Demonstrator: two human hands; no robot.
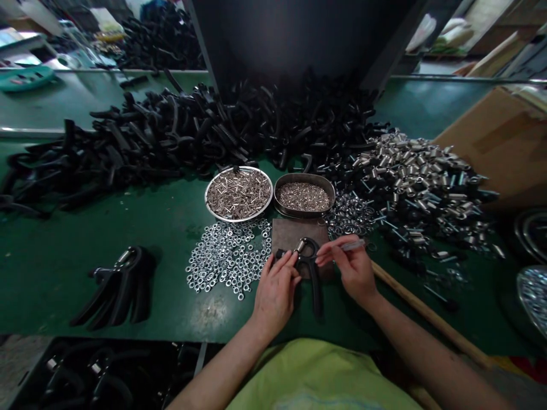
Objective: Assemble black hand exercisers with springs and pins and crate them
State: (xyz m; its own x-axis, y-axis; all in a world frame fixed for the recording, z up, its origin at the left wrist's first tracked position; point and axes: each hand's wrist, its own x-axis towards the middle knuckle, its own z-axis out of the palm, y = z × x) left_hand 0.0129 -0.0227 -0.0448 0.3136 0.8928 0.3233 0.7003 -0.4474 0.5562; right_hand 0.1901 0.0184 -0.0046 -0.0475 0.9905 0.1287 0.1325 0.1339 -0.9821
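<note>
A black hand-grip exerciser (311,267) with a metal spring at its top lies on a small brown pad (290,233) on the green table. My left hand (276,287) is closed on its left handle. My right hand (352,267) pinches a thin metal pin (354,245) beside the spring end of the grip. A round dish of metal pins (238,193) and an oval tin of small metal bits (304,196) stand just beyond the pad. Loose nuts (226,259) lie scattered to the left of my hands.
A long heap of black plastic handles (171,136) runs across the back. A pile of springs (421,176) sits at the right, by a cardboard box (504,142). Finished grips (119,285) lie at the left. A wooden stick (427,313) lies under my right forearm.
</note>
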